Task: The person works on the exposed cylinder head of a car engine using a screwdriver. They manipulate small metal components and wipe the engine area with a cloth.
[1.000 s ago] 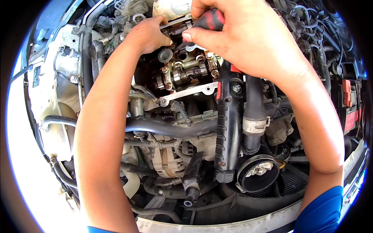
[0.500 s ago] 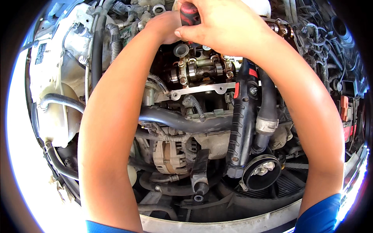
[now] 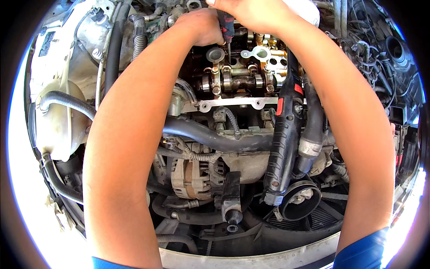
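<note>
A screwdriver with a red and black handle points down over the exposed top of the engine, its thin shaft reaching between the camshaft parts. My left hand is closed against the handle's left side, its fingertips mostly hidden. Above it, my right hand is closed round the upper handle; the picture's top edge cuts off the grip and part of the fingers. Where the tip meets the engine I cannot make out clearly.
A long black ribbed tool with red patches lies slanted across the engine's front right. A thick black hose crosses ahead of the alternator. Nearer stands an open round black duct. At left is a whitish plastic tank.
The view has shifted slightly. Both hands and the screwdriver sit nearer the top edge, and the right hand has moved up the handle. The screwdriver's shaft and more camshaft parts now show.
</note>
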{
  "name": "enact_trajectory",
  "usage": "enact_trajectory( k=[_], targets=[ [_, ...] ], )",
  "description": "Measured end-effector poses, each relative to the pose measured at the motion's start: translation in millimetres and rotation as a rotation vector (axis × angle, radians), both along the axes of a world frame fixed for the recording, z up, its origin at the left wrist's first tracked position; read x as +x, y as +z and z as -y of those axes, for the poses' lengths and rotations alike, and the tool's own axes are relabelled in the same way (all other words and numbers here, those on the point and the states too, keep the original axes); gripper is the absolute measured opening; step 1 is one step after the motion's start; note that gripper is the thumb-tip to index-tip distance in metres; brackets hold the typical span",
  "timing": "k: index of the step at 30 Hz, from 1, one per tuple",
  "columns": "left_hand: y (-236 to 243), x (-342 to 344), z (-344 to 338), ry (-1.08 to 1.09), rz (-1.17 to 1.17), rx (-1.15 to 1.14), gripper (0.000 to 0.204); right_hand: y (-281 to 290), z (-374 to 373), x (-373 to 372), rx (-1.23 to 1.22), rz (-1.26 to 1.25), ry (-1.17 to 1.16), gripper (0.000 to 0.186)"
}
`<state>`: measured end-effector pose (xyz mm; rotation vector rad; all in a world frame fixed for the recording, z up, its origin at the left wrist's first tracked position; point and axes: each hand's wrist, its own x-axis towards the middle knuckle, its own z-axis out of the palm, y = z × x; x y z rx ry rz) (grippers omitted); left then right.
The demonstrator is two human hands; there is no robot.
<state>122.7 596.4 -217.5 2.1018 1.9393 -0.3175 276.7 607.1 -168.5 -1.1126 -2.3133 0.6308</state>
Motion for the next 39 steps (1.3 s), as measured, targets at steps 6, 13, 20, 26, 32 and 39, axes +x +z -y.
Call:
enact_trajectory(
  k=[6,13,20,26,32,39],
  targets=[
    [3,-6,11,0.015,0.088,0.072,0.065,31,26,14,-0.063,-0.131,-0.038,0.044],
    [-6,-7,5,-0.006,0.114,0.092,0.064,16,30,52,0.257,-0.353,0.139,0.033],
    [-29,-15,-16,-0.067,0.134,0.058,0.064,10,51,61,0.339,-0.254,0.249,0.036],
    [-39,-23,-19,-0.104,0.153,0.087,0.063,23,50,52,0.399,-0.302,0.325,0.031],
    [-14,-10,-3,-0.052,0.03,0.029,0.041,8,26,23,-0.005,-0.152,0.137,0.035],
    [6,-4,10,-0.043,-0.002,0.038,0.049,8,10,2,-0.034,-0.034,0.072,0.049]
  ],
)
